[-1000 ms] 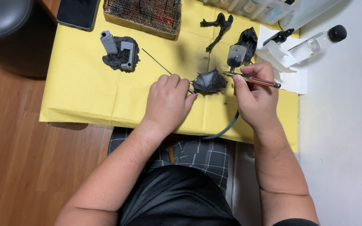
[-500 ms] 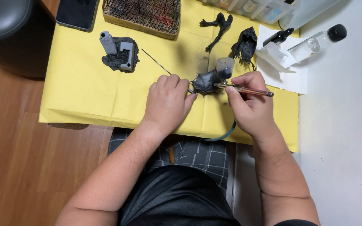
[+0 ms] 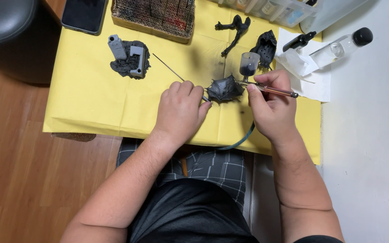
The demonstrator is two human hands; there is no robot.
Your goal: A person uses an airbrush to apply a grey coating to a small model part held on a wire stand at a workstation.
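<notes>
Left hand (image 3: 179,106) clenched on thin stick; spiky dark part (image 3: 224,89) carried at stick tip, just beyond fingers. Right hand (image 3: 270,104) grasping airbrush (image 3: 266,88), nozzle almost touching part. Risks judged: part knocked by nozzle; paint blown onto left fingers or yellow paper (image 3: 91,99); cup (image 3: 249,63) tipped.

One head-worn camera looks steeply down, fairly close, perhaps slightly tilted.

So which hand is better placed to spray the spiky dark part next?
Right. The right hand holds the airbrush, nozzle at the spiky part; the left hand grips the thin rod carrying it.
</notes>
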